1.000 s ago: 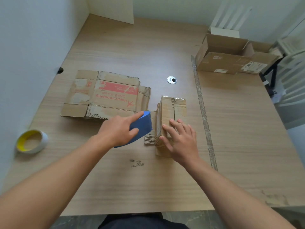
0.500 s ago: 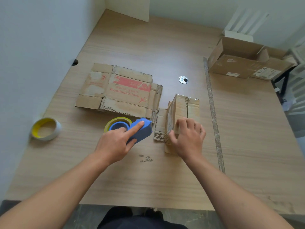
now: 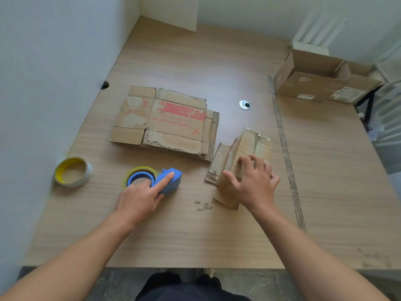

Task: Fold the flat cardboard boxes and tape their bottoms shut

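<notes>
1. One folded box (image 3: 249, 142) stands on the table (image 3: 195, 61), right of centre, with clear tape shining along its top seam. One loose flap lies flat against its left side and another pokes out at the near end.
2. One stack (image 3: 169, 120) of flat boxes lies left of and beyond the box, just beside it. The top sheet has red print. Several layers show at the edge, but their number cannot be told.
3. There are two tape rolls. The loose roll (image 3: 87, 171), with a yellow core, sits near the wall at left. The loaded roll (image 3: 138, 170) sits in the one blue dispenser (image 3: 170, 181).
4. Two open boxes (image 3: 308, 85) sit side by side at the far right corner. One metal grommet (image 3: 244, 104) is set in the table beyond the folded box.
5. The left hand (image 3: 138, 198) holds the dispenser, which rests on the table. Its forefinger lies straight along the blue top and the other fingers are curled over the near end.
6. The right hand (image 3: 256, 183) holds the near end of the box. Its bent fingers are spread on top and the thumb is against the left face.
7. The box is under the right hand and well apart from the left hand and dispenser.
</notes>
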Demonstrator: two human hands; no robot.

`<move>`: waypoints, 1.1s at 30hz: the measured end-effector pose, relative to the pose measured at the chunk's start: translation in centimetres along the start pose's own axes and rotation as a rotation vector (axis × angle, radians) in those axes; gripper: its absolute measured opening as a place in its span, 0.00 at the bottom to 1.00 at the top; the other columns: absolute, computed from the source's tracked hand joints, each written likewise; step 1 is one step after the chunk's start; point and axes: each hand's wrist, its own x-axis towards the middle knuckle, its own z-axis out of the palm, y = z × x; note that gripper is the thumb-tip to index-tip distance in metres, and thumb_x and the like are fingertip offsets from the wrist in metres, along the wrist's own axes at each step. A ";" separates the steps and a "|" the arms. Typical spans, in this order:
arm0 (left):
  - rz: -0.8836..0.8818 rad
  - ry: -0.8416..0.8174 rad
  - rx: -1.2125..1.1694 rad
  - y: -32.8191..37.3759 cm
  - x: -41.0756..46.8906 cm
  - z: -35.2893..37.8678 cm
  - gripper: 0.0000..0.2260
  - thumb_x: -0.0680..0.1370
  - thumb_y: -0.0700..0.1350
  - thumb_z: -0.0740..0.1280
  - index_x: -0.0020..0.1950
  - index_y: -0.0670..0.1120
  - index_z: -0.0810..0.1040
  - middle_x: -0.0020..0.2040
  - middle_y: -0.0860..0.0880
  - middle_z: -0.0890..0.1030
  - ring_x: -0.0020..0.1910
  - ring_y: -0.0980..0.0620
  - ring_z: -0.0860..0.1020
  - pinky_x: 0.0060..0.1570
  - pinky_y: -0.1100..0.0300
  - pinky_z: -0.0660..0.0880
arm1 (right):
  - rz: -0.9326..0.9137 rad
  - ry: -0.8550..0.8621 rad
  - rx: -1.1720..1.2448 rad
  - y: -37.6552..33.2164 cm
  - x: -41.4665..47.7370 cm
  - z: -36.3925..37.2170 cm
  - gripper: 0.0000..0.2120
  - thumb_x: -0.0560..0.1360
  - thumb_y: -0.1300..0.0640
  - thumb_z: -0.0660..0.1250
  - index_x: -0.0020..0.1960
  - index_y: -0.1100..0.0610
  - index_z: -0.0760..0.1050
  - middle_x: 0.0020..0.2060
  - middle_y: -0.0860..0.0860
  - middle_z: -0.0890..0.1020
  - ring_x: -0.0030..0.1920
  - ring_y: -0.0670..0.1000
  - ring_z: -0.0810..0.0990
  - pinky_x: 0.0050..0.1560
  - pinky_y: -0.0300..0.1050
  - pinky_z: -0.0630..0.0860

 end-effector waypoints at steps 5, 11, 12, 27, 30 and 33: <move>0.017 -0.074 0.003 -1.3 -0.9 0.4 0.40 0.68 0.48 0.79 0.74 0.60 0.62 0.31 0.47 0.69 0.26 0.44 0.71 0.21 0.58 0.67 | -0.041 -0.051 0.096 0.0 -1.9 0.5 0.29 0.73 0.37 0.67 0.71 0.44 0.68 0.68 0.47 0.65 0.69 0.54 0.58 0.66 0.56 0.63; 0.028 -0.101 0.028 -2.3 -1.5 0.4 0.43 0.66 0.47 0.80 0.75 0.59 0.62 0.30 0.49 0.66 0.24 0.47 0.66 0.22 0.62 0.59 | -0.097 -0.026 0.215 1.4 -3.4 0.6 0.29 0.74 0.47 0.73 0.73 0.49 0.69 0.68 0.50 0.68 0.67 0.55 0.60 0.71 0.54 0.66; 0.034 -0.113 0.031 -2.5 -1.7 0.4 0.44 0.65 0.46 0.81 0.75 0.59 0.62 0.30 0.49 0.65 0.23 0.48 0.64 0.22 0.63 0.57 | -0.090 -0.038 0.227 1.4 -3.6 0.5 0.29 0.75 0.46 0.72 0.74 0.49 0.69 0.69 0.50 0.67 0.67 0.54 0.59 0.71 0.52 0.65; -0.182 -0.026 0.076 1.6 -1.9 -3.6 0.29 0.75 0.62 0.51 0.74 0.54 0.70 0.47 0.49 0.80 0.43 0.43 0.80 0.33 0.53 0.77 | -0.017 0.136 0.379 5.4 1.7 -4.1 0.21 0.79 0.46 0.64 0.69 0.53 0.75 0.70 0.54 0.72 0.67 0.59 0.65 0.71 0.53 0.63; -0.190 -0.033 -0.248 7.7 -0.9 -5.2 0.29 0.76 0.61 0.56 0.74 0.49 0.71 0.66 0.51 0.77 0.64 0.49 0.75 0.59 0.55 0.73 | 0.028 -0.040 0.442 6.2 4.3 -4.4 0.23 0.80 0.50 0.65 0.74 0.53 0.69 0.73 0.53 0.69 0.73 0.55 0.63 0.72 0.47 0.58; -0.171 -0.109 -0.576 14.1 0.9 -4.5 0.30 0.79 0.58 0.65 0.78 0.48 0.63 0.74 0.53 0.68 0.73 0.55 0.66 0.69 0.65 0.60 | 0.068 -0.268 0.485 6.7 5.5 -4.2 0.25 0.81 0.50 0.65 0.76 0.54 0.67 0.70 0.54 0.74 0.71 0.54 0.70 0.68 0.45 0.64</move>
